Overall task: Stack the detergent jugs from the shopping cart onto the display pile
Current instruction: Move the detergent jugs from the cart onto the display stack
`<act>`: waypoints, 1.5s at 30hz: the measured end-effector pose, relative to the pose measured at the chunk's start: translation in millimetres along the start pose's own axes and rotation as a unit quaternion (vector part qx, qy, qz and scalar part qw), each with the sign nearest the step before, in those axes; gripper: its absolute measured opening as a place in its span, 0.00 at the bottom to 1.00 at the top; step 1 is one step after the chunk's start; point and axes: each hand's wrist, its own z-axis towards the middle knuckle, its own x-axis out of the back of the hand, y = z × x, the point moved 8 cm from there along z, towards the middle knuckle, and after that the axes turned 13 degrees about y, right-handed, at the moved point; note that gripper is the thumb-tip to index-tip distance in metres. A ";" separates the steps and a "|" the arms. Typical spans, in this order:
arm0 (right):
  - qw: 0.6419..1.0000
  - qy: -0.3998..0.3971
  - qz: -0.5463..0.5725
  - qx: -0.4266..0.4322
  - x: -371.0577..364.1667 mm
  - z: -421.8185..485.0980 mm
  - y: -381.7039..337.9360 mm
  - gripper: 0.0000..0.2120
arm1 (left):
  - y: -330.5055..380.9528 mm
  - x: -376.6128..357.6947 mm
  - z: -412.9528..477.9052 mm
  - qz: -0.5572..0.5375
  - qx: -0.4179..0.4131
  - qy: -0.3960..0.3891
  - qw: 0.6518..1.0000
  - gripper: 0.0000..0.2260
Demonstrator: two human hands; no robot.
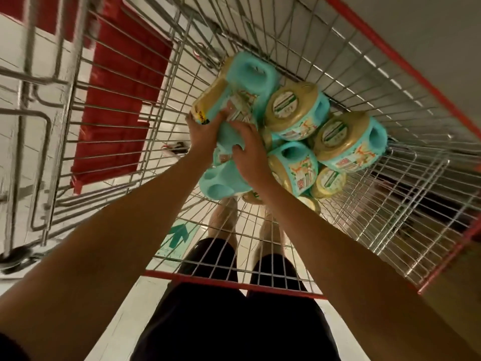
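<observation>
Several turquoise detergent jugs with gold caps lie heaped in the wire shopping cart [364, 82]. Both my arms reach down into the cart. My left hand [204, 132] grips a joined pack of jugs [242, 82] at its gold-capped end. My right hand [250, 149] holds the turquoise body of that same pack from the right side. Loose jugs lie beside it, one with its gold cap up [292, 109], another further right [346, 142]. One more jug [223, 182] lies under my hands. The display pile is not in view.
The cart has a red-trimmed rim [234, 284] close to my legs and along its right side. A red panel [122, 100] sits beyond the cart's left wall. A second metal trolley frame [28, 126] stands at left. A green arrow marks the floor [179, 234].
</observation>
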 end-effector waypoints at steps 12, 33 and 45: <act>0.968 0.054 0.175 -0.173 101.9 -29.5 2.9 0.17 | 44.6 68.6 -129.9 0.007 0.072 -0.332 0.940 0.28; 0.814 0.252 0.487 -0.192 279.5 -334.7 82.5 0.37 | -22.1 19.8 -443.9 0.185 0.010 -0.493 0.850 0.27; 0.743 0.401 0.506 -0.173 366.7 -553.8 225.8 0.33 | -197.7 21.7 -621.7 0.306 -0.054 -0.569 0.761 0.28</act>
